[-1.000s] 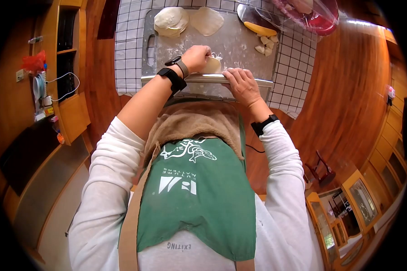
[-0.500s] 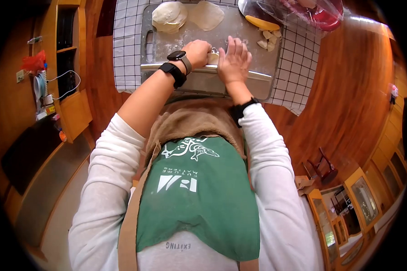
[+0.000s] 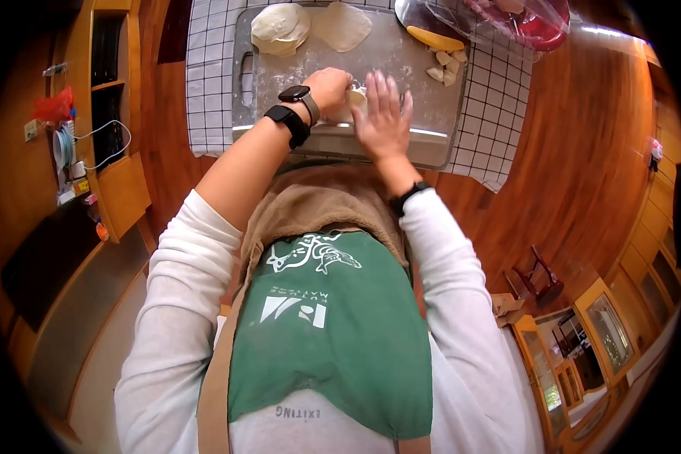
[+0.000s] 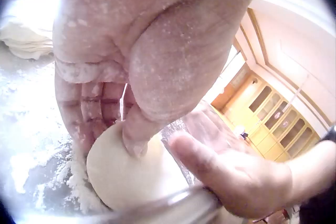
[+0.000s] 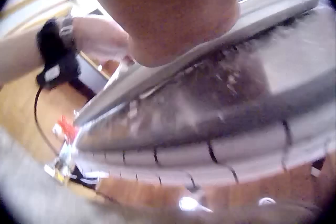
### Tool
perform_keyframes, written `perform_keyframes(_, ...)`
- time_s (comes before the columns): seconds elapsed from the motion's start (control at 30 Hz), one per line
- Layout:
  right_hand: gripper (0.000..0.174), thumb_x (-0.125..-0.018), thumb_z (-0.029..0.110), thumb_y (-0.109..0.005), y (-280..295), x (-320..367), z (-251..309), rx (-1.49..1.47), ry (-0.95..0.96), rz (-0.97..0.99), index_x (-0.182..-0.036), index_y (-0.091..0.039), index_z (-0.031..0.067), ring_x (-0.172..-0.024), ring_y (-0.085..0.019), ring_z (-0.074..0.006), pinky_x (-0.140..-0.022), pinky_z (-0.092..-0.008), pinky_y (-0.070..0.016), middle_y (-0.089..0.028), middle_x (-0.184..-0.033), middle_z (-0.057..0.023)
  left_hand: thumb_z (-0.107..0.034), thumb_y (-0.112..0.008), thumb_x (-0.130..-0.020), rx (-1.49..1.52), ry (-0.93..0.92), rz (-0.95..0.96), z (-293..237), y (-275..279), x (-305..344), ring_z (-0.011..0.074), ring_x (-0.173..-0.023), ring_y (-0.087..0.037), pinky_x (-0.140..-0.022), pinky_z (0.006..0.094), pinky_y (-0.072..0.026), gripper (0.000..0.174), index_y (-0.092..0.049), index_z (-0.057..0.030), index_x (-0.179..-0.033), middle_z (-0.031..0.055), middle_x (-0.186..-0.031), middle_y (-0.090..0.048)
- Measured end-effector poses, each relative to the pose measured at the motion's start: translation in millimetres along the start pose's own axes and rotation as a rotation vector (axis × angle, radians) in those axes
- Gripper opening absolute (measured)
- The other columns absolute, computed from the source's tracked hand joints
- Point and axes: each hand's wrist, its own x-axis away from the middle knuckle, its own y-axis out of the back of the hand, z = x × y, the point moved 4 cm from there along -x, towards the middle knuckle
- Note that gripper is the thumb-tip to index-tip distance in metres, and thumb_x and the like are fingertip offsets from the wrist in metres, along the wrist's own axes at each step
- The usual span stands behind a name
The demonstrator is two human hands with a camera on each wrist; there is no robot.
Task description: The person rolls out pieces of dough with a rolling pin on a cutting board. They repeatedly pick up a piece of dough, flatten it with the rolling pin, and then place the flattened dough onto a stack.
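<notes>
My left hand pinches the edge of a small round dough wrapper, thumb on top and fingers curled at its far side. Flour dusts that palm in the left wrist view. A metal rolling pin lies across the near part of the floured board, overlapping the wrapper's near edge. My right hand is laid over the pin with fingers straight and pointing away from me. In the right wrist view the pin runs beneath the forearm, and the right fingers are hidden.
Stacked dough wrappers and a single flat wrapper lie at the board's far left. Dough pieces sit at the right, beside a yellow-handled tool. A red bowl under clear plastic stands at the far right. Checked cloth covers the table.
My right hand has gone from gripping the pin's right part to lying flat over it, further left. The pin rolled away from me, then back slightly. My left hand stays at the wrapper.
</notes>
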Motion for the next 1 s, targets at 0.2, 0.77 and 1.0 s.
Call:
perform_keyframes(0.2, 0.064, -0.088, 0.05, -0.051, 9, -7, -5, -0.104, 0.046, -0.176, -0.136, -0.034, 0.0129, -0.119, -0.037, -0.0267, -0.102, -0.0475, -0.0283, -0.039, -0.127, -0.0087, -0.013, -0.061, -0.074, 0.009, -0.033, -0.056, -2, 3, 1, 0.0401, -0.083, -0.061, -0.073, 0.0466, -0.049, 0.014, -0.064, -0.0027, -0.083, 0.0203, -0.082, -0.064)
perform_keyframes(0.77, 0.04, -0.078, 0.033, -0.066, 45, 28, -32, -0.18, 0.495, 0.035, -0.108, -0.055, 0.009, -0.099, -0.054, -0.0202, -0.085, -0.034, -0.0416, -0.057, -0.105, -0.0041, -0.014, -0.064, -0.069, 0.042, 0.17, 0.286, -4, -12, 5, 0.037, -0.085, -0.064, -0.076, 0.0403, -0.0515, 0.02, -0.071, -0.0029, -0.085, 0.0223, -0.087, -0.067)
perform_keyframes(1.0, 0.038, -0.081, 0.031, -0.065, 35, 16, -31, -0.182, 0.375, 0.083, -0.109, -0.054, 0.0093, -0.098, -0.053, -0.0225, -0.086, -0.0353, -0.0407, -0.056, -0.106, -0.0055, -0.024, -0.069, -0.075, -0.122, 0.187, 0.205, -20, 4, 8, 0.0358, -0.09, -0.065, -0.08, 0.0419, -0.0522, 0.026, -0.07, -0.0015, -0.087, 0.0212, -0.093, -0.067)
